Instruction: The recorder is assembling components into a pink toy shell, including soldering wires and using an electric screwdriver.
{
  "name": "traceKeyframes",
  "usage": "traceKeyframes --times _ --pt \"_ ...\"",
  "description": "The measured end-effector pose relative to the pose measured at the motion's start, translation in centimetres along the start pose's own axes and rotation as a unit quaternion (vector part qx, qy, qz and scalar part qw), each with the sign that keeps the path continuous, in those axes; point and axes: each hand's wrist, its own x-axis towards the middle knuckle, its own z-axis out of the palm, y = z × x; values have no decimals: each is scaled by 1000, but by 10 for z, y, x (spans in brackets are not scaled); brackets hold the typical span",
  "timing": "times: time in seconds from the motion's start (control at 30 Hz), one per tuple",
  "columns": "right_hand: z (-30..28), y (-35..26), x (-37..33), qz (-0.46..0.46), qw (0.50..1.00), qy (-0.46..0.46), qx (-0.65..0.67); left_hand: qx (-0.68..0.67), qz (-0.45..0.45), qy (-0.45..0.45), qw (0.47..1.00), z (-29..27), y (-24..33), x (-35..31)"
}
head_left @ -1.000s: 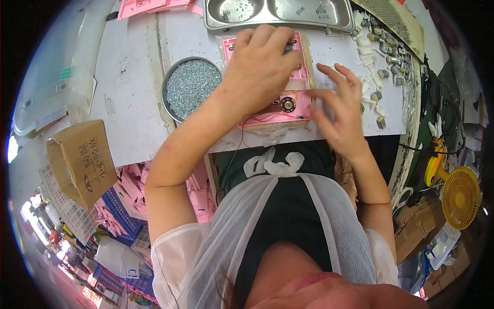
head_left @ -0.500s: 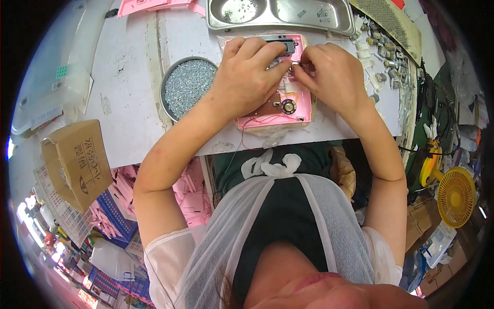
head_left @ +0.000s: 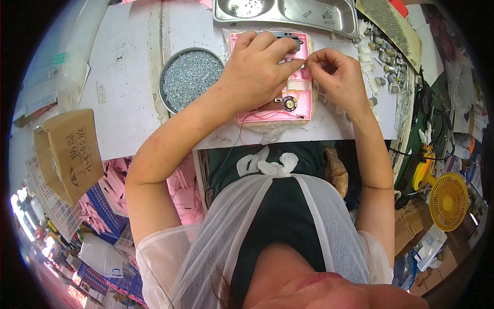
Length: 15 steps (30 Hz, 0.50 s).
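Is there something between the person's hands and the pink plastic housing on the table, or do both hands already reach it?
Nothing visible stands between them. The left hand lies directly on the pink housing, covering its upper left part. The right hand pinches something small at the housing's upper right edge, where a thin red wire runs.

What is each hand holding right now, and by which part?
The left hand rests on the pink plastic housing, pressing its upper middle. The right hand pinches something small, apparently a thin red wire end, at its fingertips; exactly what cannot be told.
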Motion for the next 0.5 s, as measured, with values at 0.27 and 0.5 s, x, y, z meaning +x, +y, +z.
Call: traceKeyframes --times 0.27,0.5 --pt "5 -3 1 26 996 -1 -83 25 -6 -19 1000 2 1 -2" --pt "1 -2 -3 73 995 7 -72 40 -4 -38 998 3 5 2"
